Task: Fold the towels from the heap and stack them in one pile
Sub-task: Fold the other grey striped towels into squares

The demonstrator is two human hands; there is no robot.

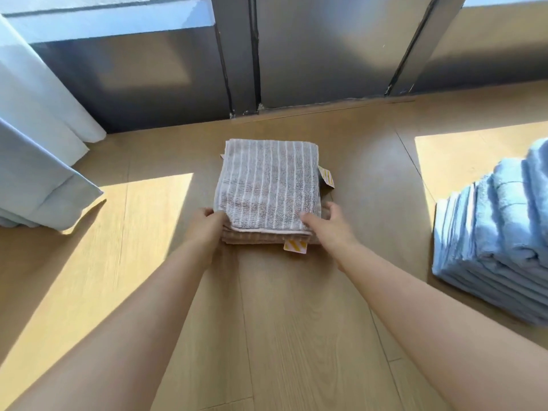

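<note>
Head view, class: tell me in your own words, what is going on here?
A person's left hand and right hand hold the near corners of a folded striped towel, which lies on a small pile of folded towels on the wooden floor. A taller stack of folded blue towels stands to the right.

Soft looped terry on the striped towel (268,185), matt, ribbed with pale raised lines. Same nubbly matt cloth on the folded towels (255,237) under it. At its near edge and right side, smooth tags (295,246), paper or plastic, hard to tell which. Beneath it, wood-grain floor (296,321), smooth, low sheen. Right of it, fluffy matt cloth on the blue towels (498,238). Left of it, smooth matt curtain (38,161) cloth. Behind it, grey wall panels (326,54), smooth, dully glossy like metal.
</note>
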